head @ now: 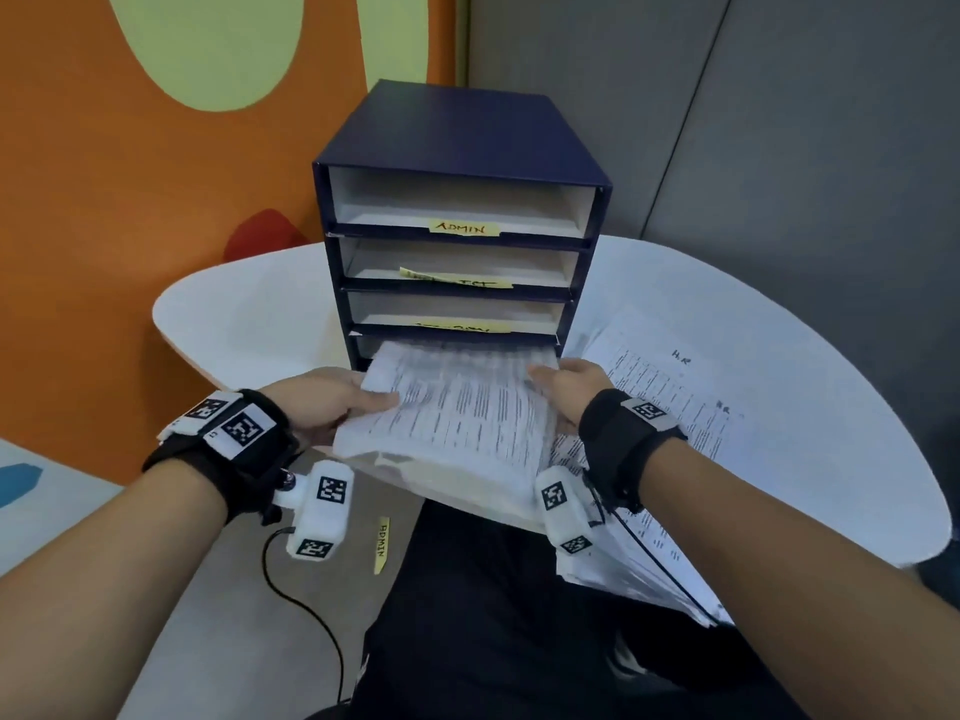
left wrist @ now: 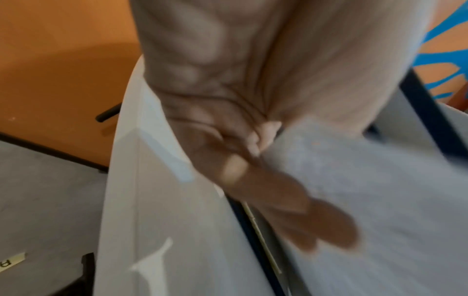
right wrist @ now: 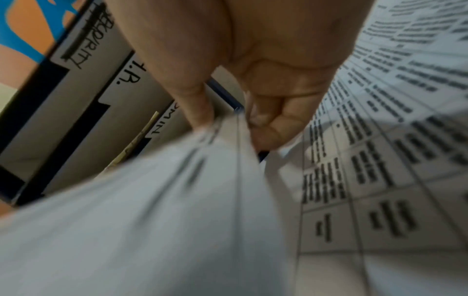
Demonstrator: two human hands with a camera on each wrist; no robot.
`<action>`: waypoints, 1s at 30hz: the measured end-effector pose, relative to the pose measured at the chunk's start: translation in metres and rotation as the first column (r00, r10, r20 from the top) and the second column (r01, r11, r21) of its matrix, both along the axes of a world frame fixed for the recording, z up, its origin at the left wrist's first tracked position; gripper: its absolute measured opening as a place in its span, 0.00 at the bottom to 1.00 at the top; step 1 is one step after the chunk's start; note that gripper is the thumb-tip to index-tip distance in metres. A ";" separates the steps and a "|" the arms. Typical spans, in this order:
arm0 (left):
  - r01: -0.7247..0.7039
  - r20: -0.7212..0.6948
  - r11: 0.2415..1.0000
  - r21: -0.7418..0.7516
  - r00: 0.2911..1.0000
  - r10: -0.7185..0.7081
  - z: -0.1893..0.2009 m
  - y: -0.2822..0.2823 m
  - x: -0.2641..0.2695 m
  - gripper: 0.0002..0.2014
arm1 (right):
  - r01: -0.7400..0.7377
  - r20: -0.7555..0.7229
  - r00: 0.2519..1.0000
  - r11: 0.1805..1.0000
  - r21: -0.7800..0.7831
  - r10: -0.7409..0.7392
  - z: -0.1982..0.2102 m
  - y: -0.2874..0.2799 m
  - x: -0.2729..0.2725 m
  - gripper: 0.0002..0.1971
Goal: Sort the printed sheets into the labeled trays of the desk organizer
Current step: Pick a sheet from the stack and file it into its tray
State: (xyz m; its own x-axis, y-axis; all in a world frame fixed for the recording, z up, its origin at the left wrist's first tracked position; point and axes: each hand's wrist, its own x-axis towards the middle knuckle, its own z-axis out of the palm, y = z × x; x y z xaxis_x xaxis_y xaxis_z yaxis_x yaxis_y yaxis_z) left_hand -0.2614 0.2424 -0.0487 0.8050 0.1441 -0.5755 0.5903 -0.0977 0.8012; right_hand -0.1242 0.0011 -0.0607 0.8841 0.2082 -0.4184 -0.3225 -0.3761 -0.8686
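A navy desk organizer [head: 457, 132] with several stacked trays stands on the white table [head: 244, 314]. Its top tray has a yellow label reading ADMIN [head: 463, 228]; the lower labels are partly hidden. I hold a stack of printed sheets [head: 457, 413] with both hands. Its blurred far edge is at the mouth of the bottom tray. My left hand [head: 358, 402] grips the stack's left edge with the thumb on top. My right hand [head: 563, 381] pinches the right edge between thumb and fingers [right wrist: 273, 120].
More printed sheets [head: 675, 397] are spread on the table right of the organizer and overhang its near edge. A yellow ADMIN label [head: 382, 544] lies on the floor by my lap. A black cable [head: 306, 605] hangs from my left wrist. An orange wall stands behind, on the left.
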 end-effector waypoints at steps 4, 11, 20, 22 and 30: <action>-0.195 0.030 0.980 0.035 0.981 0.194 -0.025 0.023 0.013 0.50 | -0.104 -0.202 0.975 0.993 -0.057 0.090 0.000 -0.006 -0.004 0.14; -0.407 0.022 0.893 -0.194 0.908 0.419 -0.005 -0.005 0.020 0.22 | 0.132 -0.110 0.988 0.959 0.249 -0.108 -0.013 0.008 0.002 0.23; -0.469 0.168 0.863 -0.185 0.851 0.498 -0.010 -0.008 0.018 0.12 | 0.166 -0.133 0.984 0.883 0.440 -0.119 -0.012 0.001 -0.001 0.20; -0.456 0.180 0.882 -0.116 0.864 0.470 -0.012 -0.011 0.020 0.16 | 0.135 -0.106 0.989 0.903 0.408 -0.100 -0.007 -0.011 0.001 0.14; -0.305 0.181 0.947 0.100 0.941 0.284 0.010 -0.078 0.035 0.36 | 0.114 -0.027 0.993 0.961 0.253 -0.111 0.008 -0.070 0.012 0.08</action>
